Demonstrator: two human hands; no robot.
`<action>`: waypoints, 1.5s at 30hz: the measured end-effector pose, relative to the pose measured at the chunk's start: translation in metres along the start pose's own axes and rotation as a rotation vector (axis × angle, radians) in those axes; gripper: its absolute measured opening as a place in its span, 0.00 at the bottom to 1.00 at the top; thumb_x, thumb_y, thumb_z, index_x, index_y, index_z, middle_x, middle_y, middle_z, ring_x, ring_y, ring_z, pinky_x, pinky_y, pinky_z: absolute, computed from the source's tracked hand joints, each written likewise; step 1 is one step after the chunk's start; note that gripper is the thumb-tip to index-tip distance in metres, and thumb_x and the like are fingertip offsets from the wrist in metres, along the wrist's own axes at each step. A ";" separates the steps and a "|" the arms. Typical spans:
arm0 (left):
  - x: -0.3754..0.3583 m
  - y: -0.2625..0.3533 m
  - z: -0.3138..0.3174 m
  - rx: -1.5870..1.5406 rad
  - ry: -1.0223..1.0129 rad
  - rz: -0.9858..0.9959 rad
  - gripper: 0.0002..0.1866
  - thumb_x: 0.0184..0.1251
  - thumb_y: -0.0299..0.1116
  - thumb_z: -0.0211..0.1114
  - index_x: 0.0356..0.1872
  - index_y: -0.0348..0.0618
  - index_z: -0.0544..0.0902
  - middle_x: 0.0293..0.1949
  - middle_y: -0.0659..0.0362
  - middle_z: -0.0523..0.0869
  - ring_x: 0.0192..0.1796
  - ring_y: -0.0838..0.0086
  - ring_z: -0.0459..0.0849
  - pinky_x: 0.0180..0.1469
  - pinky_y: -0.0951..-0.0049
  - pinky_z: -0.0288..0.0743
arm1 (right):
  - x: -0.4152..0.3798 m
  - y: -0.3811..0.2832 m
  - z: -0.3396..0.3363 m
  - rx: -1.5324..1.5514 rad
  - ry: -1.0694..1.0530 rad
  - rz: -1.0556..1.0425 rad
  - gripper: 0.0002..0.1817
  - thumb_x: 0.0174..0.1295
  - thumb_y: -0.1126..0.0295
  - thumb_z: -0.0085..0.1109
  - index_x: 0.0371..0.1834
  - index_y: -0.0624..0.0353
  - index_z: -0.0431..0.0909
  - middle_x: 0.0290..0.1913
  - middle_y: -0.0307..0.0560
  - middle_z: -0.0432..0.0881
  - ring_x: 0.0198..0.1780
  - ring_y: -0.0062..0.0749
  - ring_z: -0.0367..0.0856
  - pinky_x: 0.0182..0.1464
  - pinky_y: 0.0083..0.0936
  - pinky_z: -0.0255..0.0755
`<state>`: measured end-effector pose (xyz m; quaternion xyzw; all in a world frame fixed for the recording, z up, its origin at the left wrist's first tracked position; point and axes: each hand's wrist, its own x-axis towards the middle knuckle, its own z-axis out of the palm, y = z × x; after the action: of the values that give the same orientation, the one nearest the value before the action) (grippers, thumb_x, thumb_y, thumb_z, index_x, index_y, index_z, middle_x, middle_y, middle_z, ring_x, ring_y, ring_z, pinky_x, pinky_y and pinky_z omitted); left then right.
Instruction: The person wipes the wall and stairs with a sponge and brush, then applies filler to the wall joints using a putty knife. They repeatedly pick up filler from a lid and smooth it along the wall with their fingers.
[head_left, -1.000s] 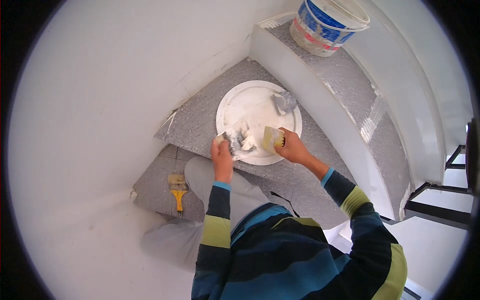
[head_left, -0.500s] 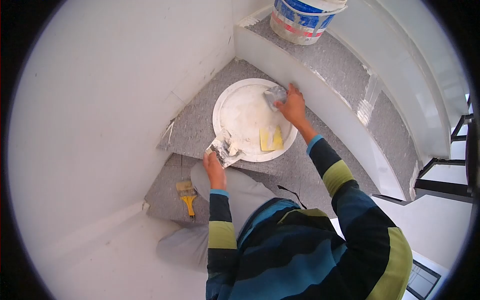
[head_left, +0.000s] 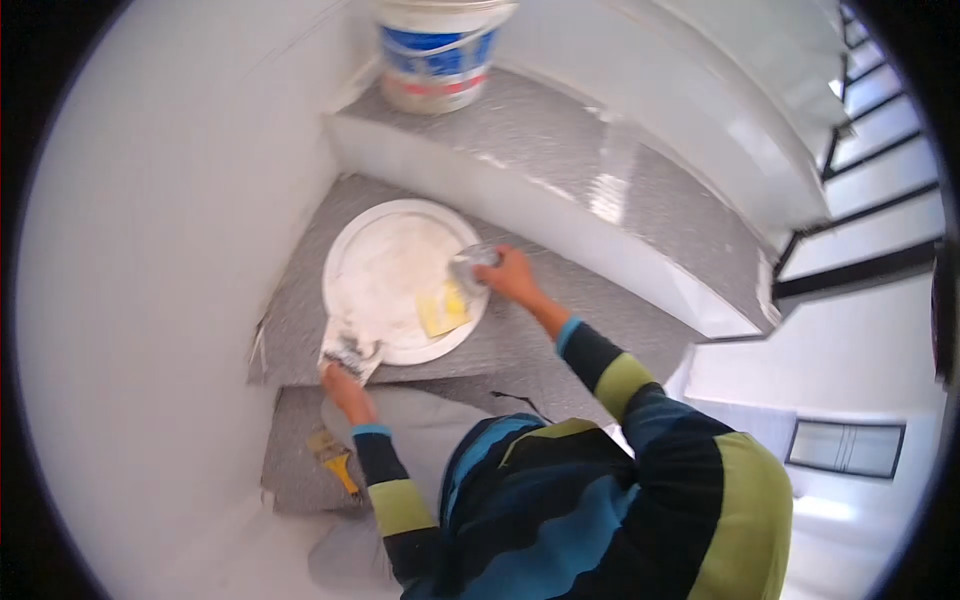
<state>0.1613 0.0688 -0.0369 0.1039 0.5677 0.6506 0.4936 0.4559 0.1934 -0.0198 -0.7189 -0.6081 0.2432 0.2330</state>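
Note:
A round white lid or tray (head_left: pixel 385 235) lies on the grey stair tread, its surface smeared with whitish residue. My left hand (head_left: pixel 347 393) is closed on the near end of a flat scraper (head_left: pixel 348 352) coated with white putty, which overlaps the lid's lower left edge. At the lid's right side, my right hand (head_left: pixel 510 277) grips a greyish smeared flat piece (head_left: pixel 470 266), whose exact kind I cannot make out. Just below it, a yellow square piece (head_left: pixel 443 309) with whitish smears lies on the lid.
A bucket (head_left: pixel 437 60) with blue and red bands stands on the step above. On the lower tread at left lies a yellow-handled brush (head_left: pixel 337 461). White wall rises on the left, and dark railing bars (head_left: pixel 860 275) are at right.
The view has shifted, so the stairs and lid appear further left. My right hand has drawn the grey piece down the lid's right side towards the yellow square. My left hand still holds the scraper.

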 end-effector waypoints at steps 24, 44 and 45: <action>-0.039 0.010 -0.004 -0.045 -0.043 -0.185 0.19 0.64 0.32 0.48 0.52 0.32 0.70 0.51 0.51 0.75 0.52 0.64 0.76 0.51 0.65 0.73 | -0.099 -0.039 -0.064 -0.260 -0.285 -0.388 0.21 0.48 0.65 0.62 0.44 0.63 0.72 0.42 0.56 0.74 0.44 0.49 0.76 0.42 0.40 0.73; -0.047 -0.005 0.004 0.067 -0.053 0.055 0.13 0.70 0.32 0.49 0.49 0.36 0.71 0.43 0.59 0.78 0.42 0.78 0.76 0.46 0.77 0.69 | -0.106 -0.061 -0.015 -0.355 -0.227 -0.303 0.30 0.44 0.62 0.68 0.48 0.66 0.68 0.49 0.57 0.68 0.47 0.51 0.76 0.43 0.39 0.74; -0.047 -0.007 0.004 0.094 -0.044 0.057 0.13 0.70 0.32 0.49 0.49 0.35 0.71 0.44 0.59 0.78 0.42 0.78 0.76 0.47 0.76 0.69 | -0.103 -0.062 -0.014 -0.358 -0.197 -0.288 0.30 0.44 0.62 0.69 0.48 0.66 0.68 0.49 0.57 0.68 0.47 0.52 0.76 0.43 0.39 0.74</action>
<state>0.1911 0.0350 -0.0214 0.1574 0.5837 0.6344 0.4818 0.4030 0.1007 0.0374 -0.6274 -0.7574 0.1649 0.0740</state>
